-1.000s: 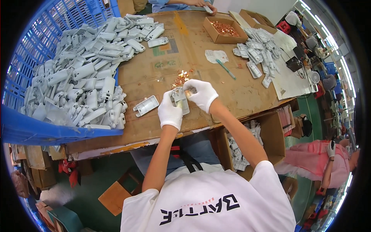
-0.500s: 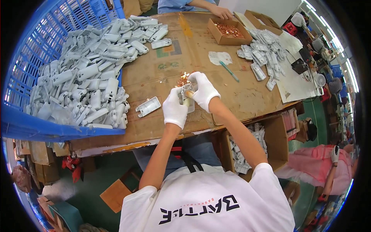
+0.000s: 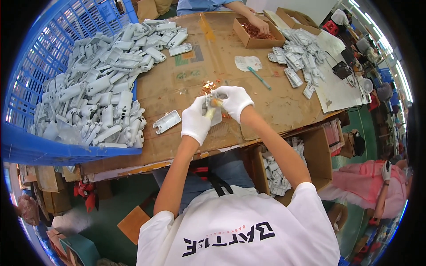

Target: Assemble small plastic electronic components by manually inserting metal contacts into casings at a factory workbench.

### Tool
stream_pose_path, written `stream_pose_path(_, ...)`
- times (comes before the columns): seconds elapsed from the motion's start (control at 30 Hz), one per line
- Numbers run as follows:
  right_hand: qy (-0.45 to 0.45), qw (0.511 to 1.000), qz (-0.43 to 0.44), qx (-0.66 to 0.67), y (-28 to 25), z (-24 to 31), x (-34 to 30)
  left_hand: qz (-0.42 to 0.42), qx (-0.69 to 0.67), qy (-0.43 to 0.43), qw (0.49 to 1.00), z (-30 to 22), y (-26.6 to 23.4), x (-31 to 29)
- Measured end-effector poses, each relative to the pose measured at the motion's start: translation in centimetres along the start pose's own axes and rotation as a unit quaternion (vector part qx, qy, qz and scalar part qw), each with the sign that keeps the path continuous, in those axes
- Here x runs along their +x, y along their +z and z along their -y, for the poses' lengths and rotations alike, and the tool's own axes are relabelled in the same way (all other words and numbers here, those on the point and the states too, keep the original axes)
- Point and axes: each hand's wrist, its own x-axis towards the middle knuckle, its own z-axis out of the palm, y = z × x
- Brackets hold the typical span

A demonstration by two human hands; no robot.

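My left hand (image 3: 196, 119), in a white glove, is closed around a pale grey plastic housing (image 3: 216, 118). From the other side my right hand (image 3: 235, 103), also gloved, grips its upper end. Both thumbs press on the housing, and their tips look yellowish or tan rather than white. Whether a small piece sits under the thumbs I cannot tell. Just beyond my fingers lies a small heap of shiny copper-coloured pieces (image 3: 207, 88). Left of my left hand rests another grey housing (image 3: 167, 122), its hollow side up.
A blue crate (image 3: 71, 153) at the left spills many grey housings (image 3: 97, 84). More housings (image 3: 295, 57) lie far right, near a teal pen (image 3: 258, 78) and white paper (image 3: 247, 63). Across the cardboard-covered table (image 3: 177, 95), a co-worker's hand (image 3: 261, 25) reaches into a carton (image 3: 262, 43) of copper-coloured pieces.
My hands stay closed on the housing, the left wrist tilting slightly. The co-worker's hand has moved from the carton's rim down into it. The whole view has shifted a little.
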Motion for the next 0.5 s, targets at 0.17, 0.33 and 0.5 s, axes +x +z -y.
stream_pose_path(0.17,0.024,0.976,0.029,0.214,-0.1,-1.2,-0.1,-0.014,-0.006,-0.004,1.0,-1.4,0.1,0.0)
stream_pose_path(0.33,0.105,0.905,0.014,0.412,1.8,-0.8,-0.6,-0.075,-0.069,-0.017,0.995,-1.9,1.1,-0.5)
stream_pose_path(0.5,0.108,0.842,0.007,0.529,2.0,-0.6,-1.2,-0.113,-0.137,0.013,0.984,-2.0,1.6,-0.7)
